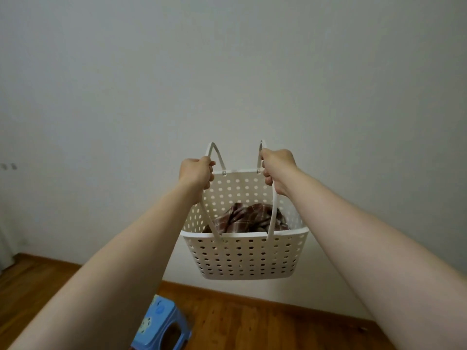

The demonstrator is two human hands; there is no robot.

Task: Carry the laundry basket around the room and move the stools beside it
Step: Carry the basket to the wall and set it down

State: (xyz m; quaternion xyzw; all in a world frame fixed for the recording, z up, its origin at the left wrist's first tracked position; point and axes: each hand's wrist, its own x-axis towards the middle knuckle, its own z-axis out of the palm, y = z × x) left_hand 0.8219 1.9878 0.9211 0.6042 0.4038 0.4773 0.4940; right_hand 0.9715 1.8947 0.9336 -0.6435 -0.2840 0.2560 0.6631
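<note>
Both hands, left (pixel 195 174) and right (pixel 278 170), curl fingers tight around the basket (pixel 242 258) handles, mid-frame; stool (pixel 159 324) bottom left.

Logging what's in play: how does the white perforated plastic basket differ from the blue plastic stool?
The white perforated plastic basket hangs in the air, gripped by the left hand and right hand; the blue plastic stool stands untouched on the floor. The basket holds plaid cloth; the stool carries nothing.

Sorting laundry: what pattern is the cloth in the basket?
Brown-and-white plaid cloth, inside the white basket; seen in the head view.
</note>
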